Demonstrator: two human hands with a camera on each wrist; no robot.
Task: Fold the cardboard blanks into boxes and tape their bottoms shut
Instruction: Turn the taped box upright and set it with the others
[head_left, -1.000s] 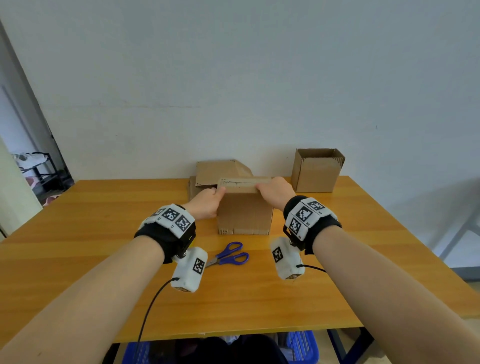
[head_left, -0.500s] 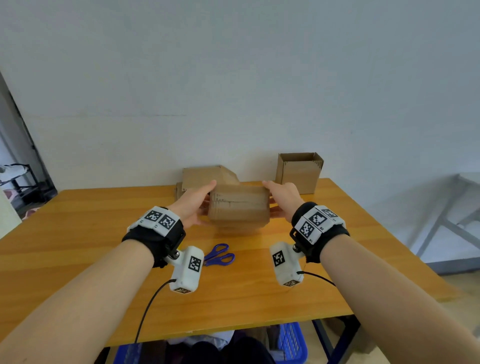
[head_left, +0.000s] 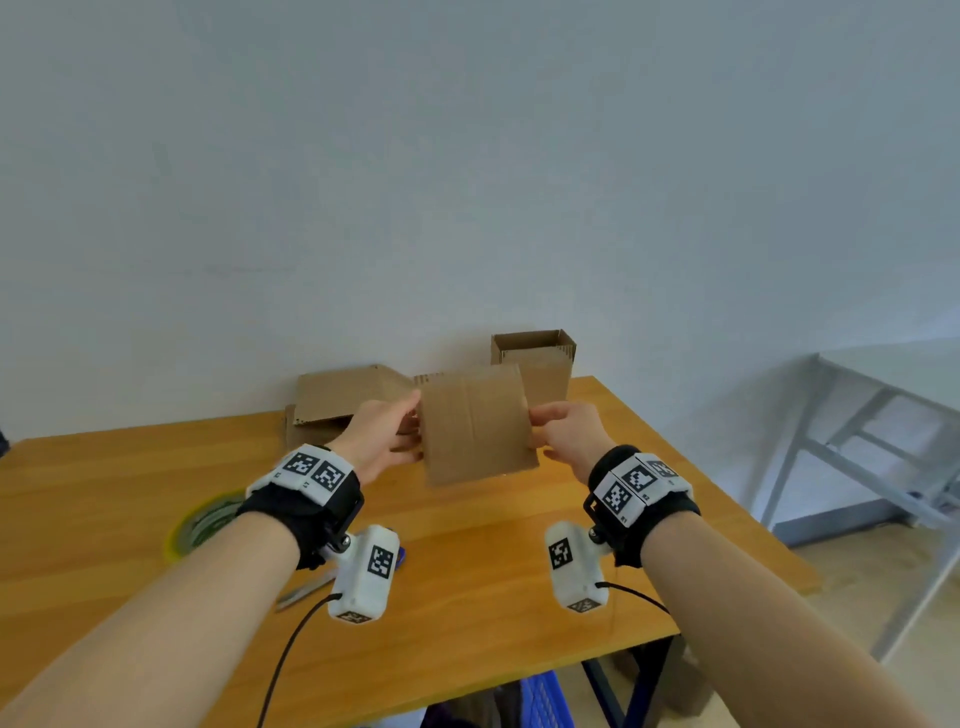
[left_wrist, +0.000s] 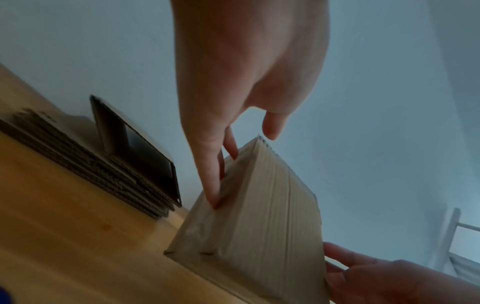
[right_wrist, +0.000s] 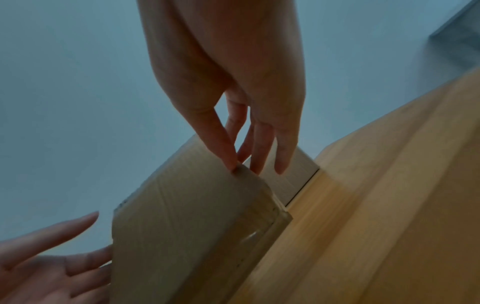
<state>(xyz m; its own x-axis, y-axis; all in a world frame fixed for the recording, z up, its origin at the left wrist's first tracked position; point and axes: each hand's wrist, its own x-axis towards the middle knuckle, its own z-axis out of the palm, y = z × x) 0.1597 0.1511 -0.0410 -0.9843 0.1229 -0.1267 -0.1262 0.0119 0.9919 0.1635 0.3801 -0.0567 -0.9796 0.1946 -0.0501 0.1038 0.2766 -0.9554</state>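
I hold a small folded cardboard box (head_left: 475, 426) in the air above the wooden table (head_left: 493, 561), tilted. My left hand (head_left: 395, 431) presses straight fingers (left_wrist: 207, 164) flat against the box's (left_wrist: 259, 226) left side, with the thumb free near the top edge. My right hand (head_left: 550, 431) pinches the right edge, thumb (right_wrist: 218, 139) on the near face of the box (right_wrist: 182, 226) and fingers (right_wrist: 262, 144) on its side. Clear tape shines on one end of the box. Flat cardboard blanks (head_left: 343, 395) are stacked behind my left hand.
An open-topped folded box (head_left: 540, 358) stands at the back right by the wall. A tape roll (head_left: 205, 519) lies left of my left wrist. Scissors (head_left: 306, 592) lie mostly hidden under the left wrist camera. A grey metal frame (head_left: 857, 441) stands right of the table.
The box has come up off the table and tipped over between both hands. The view has swung right, and the tape roll now shows.
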